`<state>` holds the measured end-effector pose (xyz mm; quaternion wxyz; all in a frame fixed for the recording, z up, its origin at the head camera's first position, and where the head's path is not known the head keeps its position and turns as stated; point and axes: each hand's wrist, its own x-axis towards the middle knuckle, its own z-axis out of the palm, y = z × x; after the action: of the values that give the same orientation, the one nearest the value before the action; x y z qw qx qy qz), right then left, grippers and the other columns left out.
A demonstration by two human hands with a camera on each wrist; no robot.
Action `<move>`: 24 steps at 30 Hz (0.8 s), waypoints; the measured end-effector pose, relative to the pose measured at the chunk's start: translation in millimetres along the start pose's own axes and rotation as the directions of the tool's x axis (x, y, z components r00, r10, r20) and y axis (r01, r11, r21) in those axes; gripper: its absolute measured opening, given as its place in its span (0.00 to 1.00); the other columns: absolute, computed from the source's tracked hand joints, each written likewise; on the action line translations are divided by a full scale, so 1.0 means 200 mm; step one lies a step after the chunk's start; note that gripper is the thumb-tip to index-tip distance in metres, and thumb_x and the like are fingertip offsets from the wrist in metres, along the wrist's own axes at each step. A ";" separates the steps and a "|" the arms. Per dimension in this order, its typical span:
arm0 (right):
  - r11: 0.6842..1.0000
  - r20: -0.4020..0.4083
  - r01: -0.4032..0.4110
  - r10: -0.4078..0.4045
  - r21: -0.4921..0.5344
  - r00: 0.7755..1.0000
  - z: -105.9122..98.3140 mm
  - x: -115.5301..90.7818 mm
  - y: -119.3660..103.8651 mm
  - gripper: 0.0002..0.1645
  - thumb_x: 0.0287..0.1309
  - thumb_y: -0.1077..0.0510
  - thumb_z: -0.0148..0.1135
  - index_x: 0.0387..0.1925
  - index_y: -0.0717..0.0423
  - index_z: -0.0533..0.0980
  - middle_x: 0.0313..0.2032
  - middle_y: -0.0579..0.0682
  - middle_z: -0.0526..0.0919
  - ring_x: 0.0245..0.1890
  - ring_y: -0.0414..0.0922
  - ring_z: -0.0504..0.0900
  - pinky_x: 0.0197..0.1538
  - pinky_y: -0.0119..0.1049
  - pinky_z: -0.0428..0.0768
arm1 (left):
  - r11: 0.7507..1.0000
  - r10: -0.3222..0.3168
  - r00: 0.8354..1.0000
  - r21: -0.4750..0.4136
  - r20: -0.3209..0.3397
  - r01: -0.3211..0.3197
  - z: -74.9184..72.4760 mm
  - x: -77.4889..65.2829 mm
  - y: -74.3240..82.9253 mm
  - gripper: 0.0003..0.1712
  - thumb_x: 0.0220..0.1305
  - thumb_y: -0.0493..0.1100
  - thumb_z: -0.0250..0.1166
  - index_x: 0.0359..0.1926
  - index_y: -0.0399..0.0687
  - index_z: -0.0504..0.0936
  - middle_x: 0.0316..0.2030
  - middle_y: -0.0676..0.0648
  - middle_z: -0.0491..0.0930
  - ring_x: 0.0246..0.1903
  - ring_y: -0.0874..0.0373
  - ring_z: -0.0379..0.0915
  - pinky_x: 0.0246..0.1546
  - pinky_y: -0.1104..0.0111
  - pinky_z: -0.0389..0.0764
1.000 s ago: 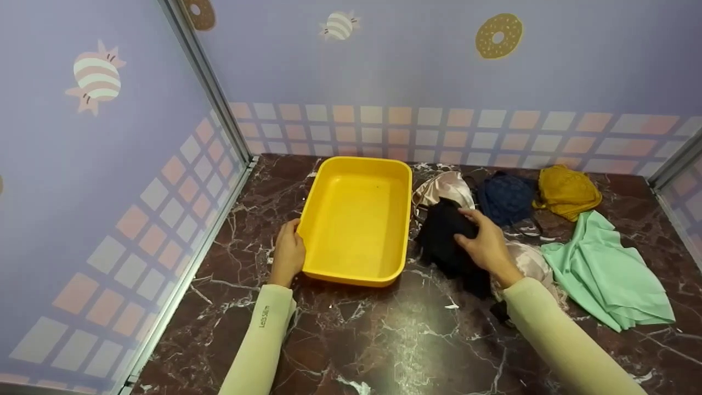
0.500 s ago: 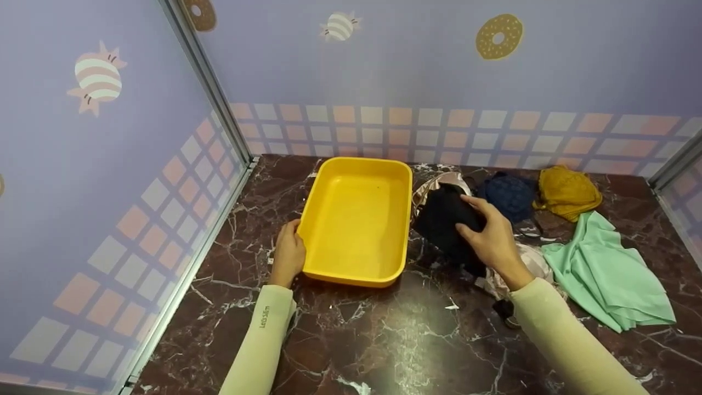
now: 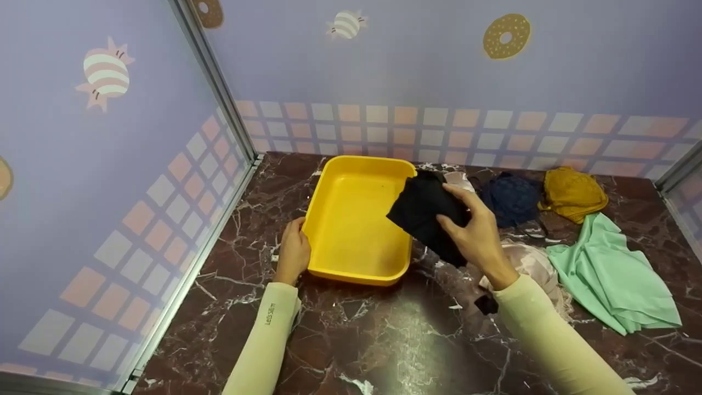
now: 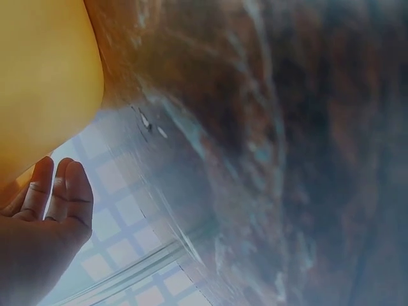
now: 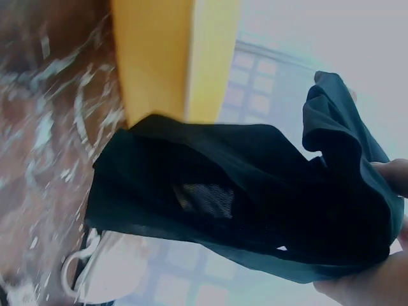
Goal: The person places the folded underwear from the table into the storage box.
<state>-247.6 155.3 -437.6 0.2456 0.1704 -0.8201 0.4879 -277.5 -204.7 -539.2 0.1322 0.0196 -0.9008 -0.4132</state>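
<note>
My right hand [image 3: 477, 233] pinches a piece of black underwear [image 3: 428, 211] between thumb and fingers. It hangs raised over the right rim of a yellow plastic basin [image 3: 359, 274]. In the right wrist view the black underwear [image 5: 210, 191] spreads out and shows a small mesh patch. My left hand [image 3: 293, 252] holds the basin's left side; in the left wrist view its fingers [image 4: 76, 191] bend up against the yellow wall. Nothing lies on the visible basin floor. Behind the black cloth, a pale pink satin bra [image 3: 459, 180] is mostly hidden.
To the right lie a navy bra [image 3: 510, 198], a mustard bra [image 3: 575, 193], a mint green cloth garment [image 3: 620, 280] and a blush lace-edged garment [image 3: 532, 269], partly under my right arm. Patterned walls [image 3: 417, 66] border the marbled tabletop [image 3: 351, 340] at back and sides.
My right hand has lifted the black underwear off the pile and carried it left to the basin's right rim. My left hand stays at the basin; the head view has shifted slightly.
</note>
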 end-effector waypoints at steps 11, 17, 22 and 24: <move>0.983 0.016 0.013 -0.016 0.181 1.000 0.24 0.02 -0.16 0.32 0.49 0.69 0.68 0.59 0.56 0.73 0.52 0.52 0.77 0.47 0.45 0.74 0.50 0.39 0.70 | 1.000 -0.013 1.000 0.020 -0.016 0.013 0.01 0.00 0.00 0.21 0.71 0.33 0.42 0.62 0.38 0.68 0.56 0.39 0.69 0.57 0.46 0.65 0.58 0.55 0.64; 0.961 0.002 0.015 -0.017 0.275 1.000 0.36 0.00 -0.29 0.31 0.49 0.72 0.66 0.58 0.66 0.72 0.50 0.59 0.77 0.46 0.50 0.75 0.51 0.39 0.70 | 0.999 0.014 0.999 0.035 -0.034 -0.012 0.00 -0.01 0.00 0.21 0.71 0.32 0.43 0.62 0.37 0.69 0.55 0.39 0.70 0.56 0.46 0.65 0.57 0.55 0.65; 0.942 0.008 0.005 -0.008 0.337 1.000 0.47 -0.02 -0.31 0.30 0.51 0.72 0.66 0.58 0.68 0.70 0.48 0.61 0.78 0.46 0.51 0.76 0.50 0.39 0.71 | 0.999 0.029 0.999 0.041 -0.039 -0.027 0.00 -0.01 0.00 0.21 0.71 0.32 0.42 0.61 0.37 0.69 0.55 0.39 0.70 0.55 0.46 0.66 0.56 0.56 0.66; 0.929 0.015 0.000 -0.006 0.369 1.000 0.51 -0.02 -0.32 0.30 0.52 0.72 0.65 0.58 0.68 0.70 0.48 0.61 0.77 0.46 0.51 0.76 0.50 0.39 0.72 | 0.998 0.036 0.999 0.043 -0.041 -0.035 0.00 -0.01 0.00 0.21 0.71 0.32 0.42 0.61 0.37 0.69 0.55 0.39 0.70 0.56 0.46 0.65 0.56 0.56 0.66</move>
<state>-235.3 34.9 -434.5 0.2035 0.2186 -0.7155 0.6315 -275.7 -205.2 -539.7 0.1576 0.0150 -0.9067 -0.3910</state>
